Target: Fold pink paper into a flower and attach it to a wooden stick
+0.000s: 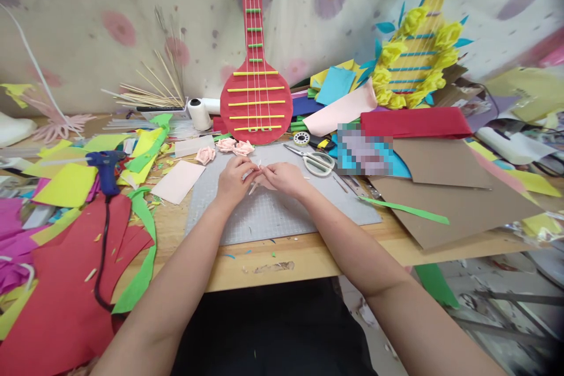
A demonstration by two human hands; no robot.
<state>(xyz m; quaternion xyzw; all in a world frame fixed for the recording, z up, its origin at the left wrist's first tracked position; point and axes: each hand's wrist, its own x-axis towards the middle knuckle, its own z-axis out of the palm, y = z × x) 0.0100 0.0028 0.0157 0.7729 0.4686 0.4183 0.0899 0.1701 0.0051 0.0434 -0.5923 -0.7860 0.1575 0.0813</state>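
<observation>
Left hand (234,181) and right hand (285,178) pinch pink paper (267,182); squeezing hard might crease it, slipping might crush the paper roses (226,145) (10 o'clock from hands).

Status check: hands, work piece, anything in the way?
Left hand, right hand: close together, pinching pale pink paper. Grey mat beneath. Scissors just beyond right hand.

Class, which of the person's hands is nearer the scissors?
Right: the right hand is close beside the scissors; the left hand is farther left, near the pink roses.
</observation>
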